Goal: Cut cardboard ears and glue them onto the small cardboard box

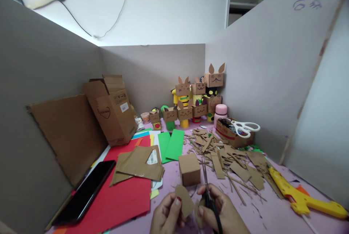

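Observation:
Near the bottom centre, my left hand pinches a rounded, leaf-like piece of brown cardboard between thumb and fingers. Beside it, my right hand grips black-handled scissors, blades pointing up and away from me. A second rounded cardboard piece lies against the fingers of my right hand, partly hidden by them. Just beyond both hands stands a small closed cardboard box on the pinkish table.
Cardboard scraps cover the table at the right, near a yellow glue gun. Red paper, a black phone and a tall box are left. Cardboard animal figures stand behind; white scissors rest in a box.

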The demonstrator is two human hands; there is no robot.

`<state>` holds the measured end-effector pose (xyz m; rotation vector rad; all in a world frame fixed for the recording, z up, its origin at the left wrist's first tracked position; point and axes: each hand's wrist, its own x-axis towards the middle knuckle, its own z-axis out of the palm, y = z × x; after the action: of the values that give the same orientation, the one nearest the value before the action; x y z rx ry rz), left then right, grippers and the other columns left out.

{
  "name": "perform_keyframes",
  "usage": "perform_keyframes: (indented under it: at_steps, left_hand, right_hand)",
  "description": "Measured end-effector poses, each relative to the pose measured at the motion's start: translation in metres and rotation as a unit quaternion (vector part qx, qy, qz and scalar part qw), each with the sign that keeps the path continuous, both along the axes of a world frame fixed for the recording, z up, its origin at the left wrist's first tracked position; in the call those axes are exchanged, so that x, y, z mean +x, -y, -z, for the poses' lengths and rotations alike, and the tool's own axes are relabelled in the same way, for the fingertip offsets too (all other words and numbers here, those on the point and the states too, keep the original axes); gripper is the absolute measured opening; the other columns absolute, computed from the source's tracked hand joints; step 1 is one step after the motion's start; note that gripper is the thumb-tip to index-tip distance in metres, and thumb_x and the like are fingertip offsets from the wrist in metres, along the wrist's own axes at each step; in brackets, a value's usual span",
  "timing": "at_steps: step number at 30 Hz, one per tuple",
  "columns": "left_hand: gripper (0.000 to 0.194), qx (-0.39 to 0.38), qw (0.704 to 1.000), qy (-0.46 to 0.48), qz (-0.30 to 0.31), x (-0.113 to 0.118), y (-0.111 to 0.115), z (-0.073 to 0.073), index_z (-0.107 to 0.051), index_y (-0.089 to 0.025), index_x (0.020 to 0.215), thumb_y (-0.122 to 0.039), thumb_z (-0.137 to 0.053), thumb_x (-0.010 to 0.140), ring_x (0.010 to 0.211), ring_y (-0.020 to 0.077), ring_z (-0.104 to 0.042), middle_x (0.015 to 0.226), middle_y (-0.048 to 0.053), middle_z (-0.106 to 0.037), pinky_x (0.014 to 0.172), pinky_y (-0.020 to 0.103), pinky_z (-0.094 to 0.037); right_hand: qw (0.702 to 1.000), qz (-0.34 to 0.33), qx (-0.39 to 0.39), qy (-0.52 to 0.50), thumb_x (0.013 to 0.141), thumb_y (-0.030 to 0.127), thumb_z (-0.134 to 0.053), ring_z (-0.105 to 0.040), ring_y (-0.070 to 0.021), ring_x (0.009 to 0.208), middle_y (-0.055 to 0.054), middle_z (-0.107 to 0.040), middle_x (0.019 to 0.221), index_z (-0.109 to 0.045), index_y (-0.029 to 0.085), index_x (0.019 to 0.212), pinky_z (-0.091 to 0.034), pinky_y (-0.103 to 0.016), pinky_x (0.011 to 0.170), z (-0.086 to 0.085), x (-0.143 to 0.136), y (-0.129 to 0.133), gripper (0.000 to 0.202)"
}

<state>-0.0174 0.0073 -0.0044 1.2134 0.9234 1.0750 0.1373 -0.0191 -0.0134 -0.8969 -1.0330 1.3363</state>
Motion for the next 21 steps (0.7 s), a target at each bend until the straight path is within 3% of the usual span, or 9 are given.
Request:
perform_keyframes:
  at_steps: [4, 10, 17, 21]
  left_hand:
    - [0.044, 0.008, 0.999, -0.015, -0.039, -0.003, -0.001, -0.008, -0.061, -0.016, 0.066, -0.06, -0.067, 0.064, 0.049, 0.0107, -0.045, 0.051, -0.004, -0.053, 0.05, 0.021, -0.036]
    - [0.044, 0.021, 0.997, -0.009, -0.075, -0.001, -0.001, -0.006, -0.061, -0.016, 0.064, -0.06, -0.067, 0.064, 0.048, 0.0104, -0.044, 0.05, -0.004, -0.051, 0.049, 0.021, -0.035]
    - [0.045, 0.017, 0.998, -0.012, -0.064, -0.001, -0.001, -0.007, -0.062, -0.016, 0.064, -0.06, -0.069, 0.062, 0.049, 0.011, -0.044, 0.052, -0.003, -0.052, 0.049, 0.021, -0.034]
    - [0.044, 0.01, 1.0, -0.014, -0.016, -0.002, -0.002, -0.006, -0.062, -0.015, 0.066, -0.058, -0.068, 0.064, 0.049, 0.0105, -0.042, 0.051, -0.003, -0.051, 0.049, 0.021, -0.033]
  right_hand:
    - [0.996, 0.077, -0.017, 0.033, 0.06, 0.022, -0.076, -0.045, -0.0102, 0.048, 0.009, -0.049, 0.053, -0.053, 0.02, 0.083, -0.035, -0.021, 0.048, -0.007, 0.002, 0.0, 0.032]
    - [0.983, 0.181, -0.022, 0.035, 0.06, 0.033, -0.077, -0.045, -0.0115, 0.046, 0.008, -0.049, 0.052, -0.056, 0.021, 0.085, -0.033, -0.021, 0.045, -0.014, 0.012, -0.001, 0.035]
    - [0.975, 0.179, -0.011, 0.134, 0.064, 0.028, -0.069, -0.038, -0.0107, 0.051, 0.01, -0.04, 0.054, -0.053, 0.017, 0.087, -0.028, -0.021, 0.049, -0.011, 0.019, -0.005, 0.03]
    - [0.982, 0.15, -0.013, 0.115, 0.064, 0.031, -0.071, -0.038, -0.0103, 0.05, 0.01, -0.041, 0.054, -0.052, 0.017, 0.088, -0.027, -0.021, 0.048, -0.008, 0.016, -0.004, 0.033]
